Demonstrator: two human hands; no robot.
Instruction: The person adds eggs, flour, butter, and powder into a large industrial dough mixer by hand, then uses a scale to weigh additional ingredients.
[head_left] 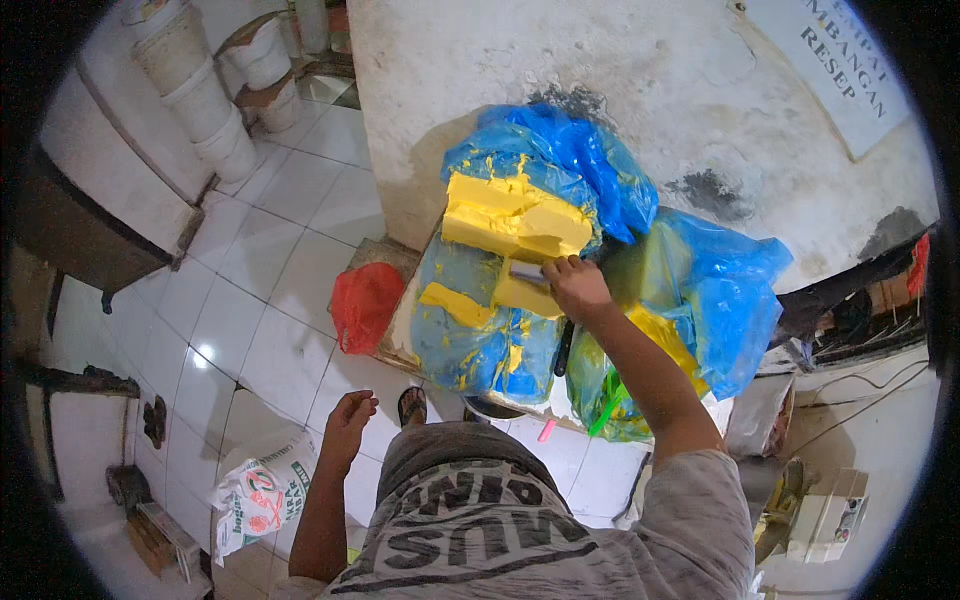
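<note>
A large yellow block of margarine or butter [520, 218] rests on a spread blue plastic bag [455, 345] on the table in front of me. My right hand [580, 288] grips a flat grey scraper [527, 271], its blade against a smaller yellow piece [522, 293] just nearer than the big block. Another yellow slab [457, 304] lies to the left on the smeared plastic. Close to my right wrist is a dark knife-like handle [563, 347]. My left hand [347, 425] hangs over the floor beside the table, fingers loosely bent, holding nothing.
More yellow fat sits inside a blue bag [735, 290] on the right. A red plastic bag [366, 306] is at the table's left corner. A white printed sack [262, 495] stands on the tiled floor, and stacked white buckets [195, 95] are at the far left.
</note>
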